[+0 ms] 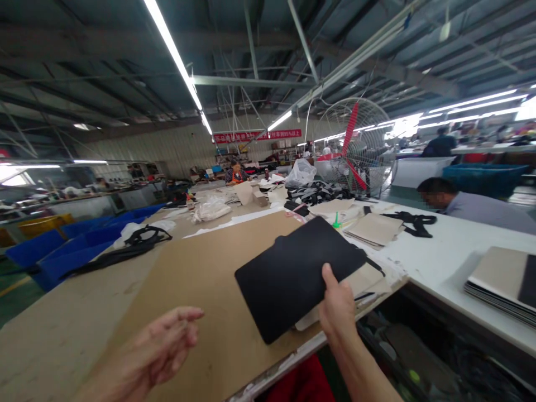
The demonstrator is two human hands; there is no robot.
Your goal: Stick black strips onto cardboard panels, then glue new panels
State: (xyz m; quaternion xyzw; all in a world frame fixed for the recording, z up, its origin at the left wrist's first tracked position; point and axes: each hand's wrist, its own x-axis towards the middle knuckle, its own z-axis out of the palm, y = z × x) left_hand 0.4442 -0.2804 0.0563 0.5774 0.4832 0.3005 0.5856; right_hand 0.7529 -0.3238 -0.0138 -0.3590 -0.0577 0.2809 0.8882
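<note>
My right hand grips the near edge of a flat black panel, thumb on top, holding it just above the brown cardboard sheet on the worktable. My left hand hovers over the cardboard to the left of the panel, fingers loosely spread and curled, holding nothing. Beige cut pieces lie under and beside the panel's right edge.
Stacks of beige and black pieces sit on the white table at right, with more beige sheets and black straps further back. A person sits at right. A large fan stands behind. Blue bins line the left.
</note>
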